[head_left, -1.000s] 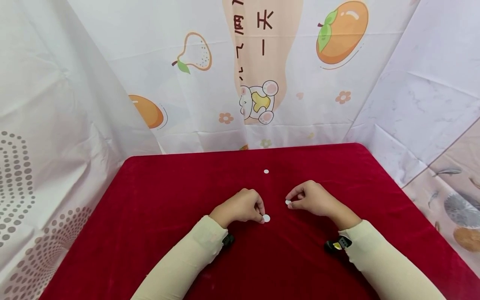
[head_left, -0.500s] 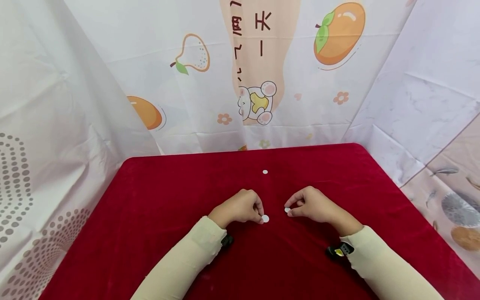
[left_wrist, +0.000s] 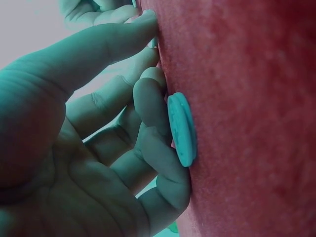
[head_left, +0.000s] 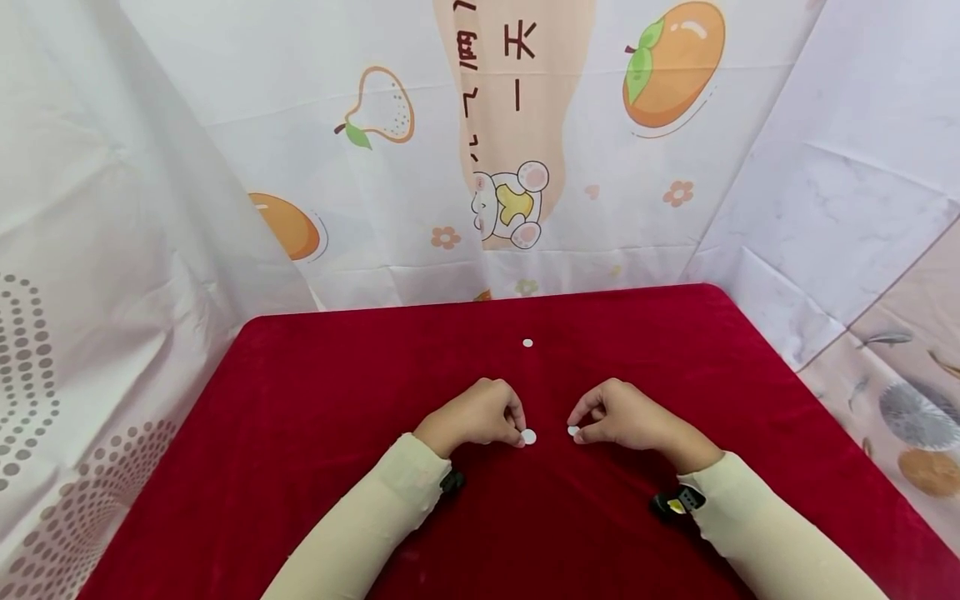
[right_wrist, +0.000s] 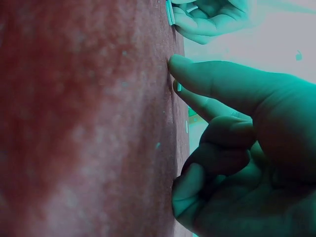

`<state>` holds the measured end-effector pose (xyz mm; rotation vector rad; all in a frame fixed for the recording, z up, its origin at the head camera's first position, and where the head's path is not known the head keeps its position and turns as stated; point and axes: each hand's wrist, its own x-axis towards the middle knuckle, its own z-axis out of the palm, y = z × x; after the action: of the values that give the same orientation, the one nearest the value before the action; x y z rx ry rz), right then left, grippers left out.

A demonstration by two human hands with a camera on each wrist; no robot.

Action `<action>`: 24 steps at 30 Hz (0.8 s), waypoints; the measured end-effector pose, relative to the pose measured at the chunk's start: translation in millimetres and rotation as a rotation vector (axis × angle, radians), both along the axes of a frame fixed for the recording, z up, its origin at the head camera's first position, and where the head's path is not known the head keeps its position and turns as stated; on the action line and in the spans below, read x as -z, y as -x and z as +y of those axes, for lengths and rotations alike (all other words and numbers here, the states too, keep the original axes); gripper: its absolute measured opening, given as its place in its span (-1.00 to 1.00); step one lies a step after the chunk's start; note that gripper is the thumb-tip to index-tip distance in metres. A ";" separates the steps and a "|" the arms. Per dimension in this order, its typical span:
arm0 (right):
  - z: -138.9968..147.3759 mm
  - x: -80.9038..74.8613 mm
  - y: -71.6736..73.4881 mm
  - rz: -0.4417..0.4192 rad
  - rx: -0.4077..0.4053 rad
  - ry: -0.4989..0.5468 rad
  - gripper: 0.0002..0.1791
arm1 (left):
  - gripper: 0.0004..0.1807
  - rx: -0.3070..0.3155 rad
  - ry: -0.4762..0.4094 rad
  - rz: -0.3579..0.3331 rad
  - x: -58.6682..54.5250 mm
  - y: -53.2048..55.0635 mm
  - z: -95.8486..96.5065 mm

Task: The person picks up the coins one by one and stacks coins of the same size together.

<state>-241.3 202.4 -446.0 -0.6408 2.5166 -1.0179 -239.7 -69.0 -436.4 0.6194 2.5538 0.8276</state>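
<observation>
A small white disc (head_left: 528, 437) is at the fingertips of my left hand (head_left: 480, 414), which pinches it low over the red cloth between thumb and index finger. In the left wrist view, a thicker disc (left_wrist: 182, 129) with a doubled edge lies against the curled lower fingers; the head view does not show it clearly. My right hand (head_left: 628, 414) pinches another white disc (head_left: 573, 431) between thumb and index finger, close to the cloth. Only its thin edge shows in the right wrist view. Between the two held discs is a small gap.
A third white disc (head_left: 527, 342) lies on the red tablecloth (head_left: 360, 367), farther back than both hands. Printed white curtains (head_left: 420, 192) stand behind the table and at both sides. Each wrist wears a small black device.
My right hand has come nearer to the table's front with its disc, now about level with the left one. My left hand has hardly moved.
</observation>
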 end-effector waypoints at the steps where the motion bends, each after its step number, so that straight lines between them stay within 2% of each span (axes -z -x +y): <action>1: -0.3 0.1 0.0 0.002 0.002 -0.003 -0.87 | -0.80 -0.001 -0.001 -0.001 0.2 0.1 -0.1; 24: -2.3 1.9 1.3 0.006 0.022 -0.020 -0.87 | -0.80 0.010 0.007 0.004 -3.4 0.0 -0.1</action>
<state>-242.6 200.0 -447.9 -0.6122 2.5411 -0.9993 -239.7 -69.2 -433.0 0.6316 2.5542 0.8148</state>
